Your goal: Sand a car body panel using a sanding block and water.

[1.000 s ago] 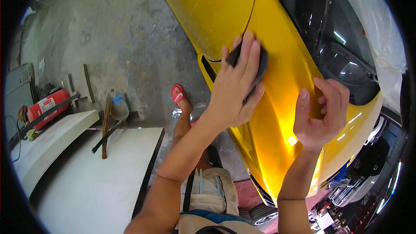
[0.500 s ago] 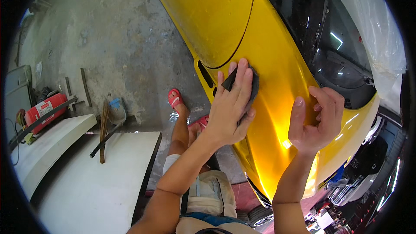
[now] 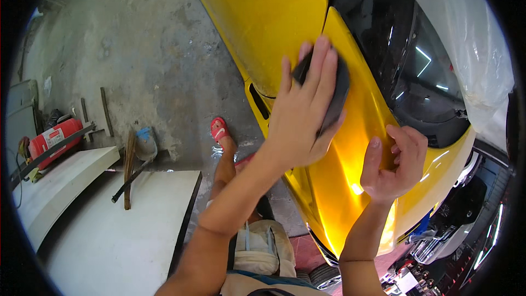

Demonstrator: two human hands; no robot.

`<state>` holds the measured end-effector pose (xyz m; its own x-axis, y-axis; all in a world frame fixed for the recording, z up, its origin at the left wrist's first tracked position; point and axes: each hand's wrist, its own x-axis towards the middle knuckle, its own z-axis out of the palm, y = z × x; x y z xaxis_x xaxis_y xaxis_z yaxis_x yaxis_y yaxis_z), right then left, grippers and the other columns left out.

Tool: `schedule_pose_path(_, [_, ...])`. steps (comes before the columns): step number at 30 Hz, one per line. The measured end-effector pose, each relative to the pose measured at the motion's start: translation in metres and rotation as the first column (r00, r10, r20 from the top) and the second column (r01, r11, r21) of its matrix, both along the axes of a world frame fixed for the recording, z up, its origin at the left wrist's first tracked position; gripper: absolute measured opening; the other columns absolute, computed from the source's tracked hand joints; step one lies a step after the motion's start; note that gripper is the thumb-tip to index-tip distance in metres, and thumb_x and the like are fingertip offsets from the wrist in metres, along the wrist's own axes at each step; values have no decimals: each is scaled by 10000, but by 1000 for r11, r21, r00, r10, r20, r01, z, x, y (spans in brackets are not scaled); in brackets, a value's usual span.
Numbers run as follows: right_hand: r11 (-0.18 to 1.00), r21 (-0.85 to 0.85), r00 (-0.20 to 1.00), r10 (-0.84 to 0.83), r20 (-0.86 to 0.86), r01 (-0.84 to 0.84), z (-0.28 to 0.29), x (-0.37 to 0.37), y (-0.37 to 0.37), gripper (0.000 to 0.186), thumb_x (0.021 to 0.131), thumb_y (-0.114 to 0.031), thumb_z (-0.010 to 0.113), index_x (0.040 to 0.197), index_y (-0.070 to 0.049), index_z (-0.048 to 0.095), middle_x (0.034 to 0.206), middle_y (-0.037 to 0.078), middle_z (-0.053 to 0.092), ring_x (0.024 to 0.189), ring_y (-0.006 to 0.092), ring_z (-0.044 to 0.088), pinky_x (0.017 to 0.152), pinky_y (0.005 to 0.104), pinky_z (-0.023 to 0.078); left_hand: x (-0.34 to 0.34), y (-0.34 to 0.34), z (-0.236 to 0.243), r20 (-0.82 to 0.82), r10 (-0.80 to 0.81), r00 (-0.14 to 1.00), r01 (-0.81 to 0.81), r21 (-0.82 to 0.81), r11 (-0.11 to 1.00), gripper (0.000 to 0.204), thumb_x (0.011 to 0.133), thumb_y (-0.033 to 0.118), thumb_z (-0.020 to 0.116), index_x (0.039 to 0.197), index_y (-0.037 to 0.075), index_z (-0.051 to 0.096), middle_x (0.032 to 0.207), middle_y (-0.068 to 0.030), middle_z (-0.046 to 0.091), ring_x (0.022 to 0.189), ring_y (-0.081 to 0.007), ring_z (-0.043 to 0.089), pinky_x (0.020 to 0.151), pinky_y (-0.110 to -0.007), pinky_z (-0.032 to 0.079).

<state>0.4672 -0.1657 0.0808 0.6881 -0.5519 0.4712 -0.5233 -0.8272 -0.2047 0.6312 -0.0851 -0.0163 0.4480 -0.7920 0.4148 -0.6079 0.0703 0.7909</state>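
Note:
My left hand (image 3: 304, 104) presses a dark grey pad (image 3: 341, 85) against the yellow car body (image 3: 257, 16), its fingers draped over the pad near a long panel seam. The pad's underside is hidden. To the right and lower, my right hand (image 3: 394, 161) is loosely curled at the panel beside the dark glass (image 3: 405, 66), thumb apart from the fingers, holding nothing; whether it touches the paint is unclear.
White boards (image 3: 120, 225) lie at lower left, with a red cylinder (image 3: 55, 140), a straw broom (image 3: 129, 170) and a dustpan (image 3: 146, 145). My sandaled foot (image 3: 220, 131) stands on concrete. Plastic sheeting (image 3: 466, 33) hangs at upper right; another vehicle (image 3: 455, 219) shows lower right.
My left hand and the pad first slid down toward me, then back up and rightward along the panel. My right hand sits slightly lower in the picture, still curled.

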Motion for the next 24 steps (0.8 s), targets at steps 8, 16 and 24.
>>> schedule_pose_path(8, [1000, 10, 1000, -16, 2, 16, 0, 3, 2, 250, 800, -124, 743, 1028, -27, 702, 972, 144, 624, 741, 255, 603, 585, 314, 477, 14, -3, 13, 20, -3, 1000, 3, 22, 1000, 928, 853, 230, 663, 1605, -34, 187, 1690, -252, 156, 1498, -525, 251, 1175, -684, 193])
schedule_pose_path(16, [1000, -21, 1000, -2, -14, 2, 1, 1, -1, 248, 803, -123, 740, 1028, -26, 700, 966, 145, 623, 773, 269, 619, 606, 317, 490, 11, -4, 14, 10, -36, 999, 35, 84, 996, 956, 835, 271, 681, 1603, -33, 200, 1680, -252, 188, 1486, -520, 289, 1183, -674, 182])
schedule_pose_path(24, [1000, -31, 1000, 1, -14, -2, 0, 1, 0, 252, 799, -128, 742, 1028, -29, 701, 970, 151, 625, 779, 276, 623, 615, 320, 495, 13, -10, 13, -18, -33, 999, 33, -23, 999, 823, 933, 230, 543, 1628, 8, 161, 1692, -242, 173, 1529, -510, 199, 1206, -667, 96])
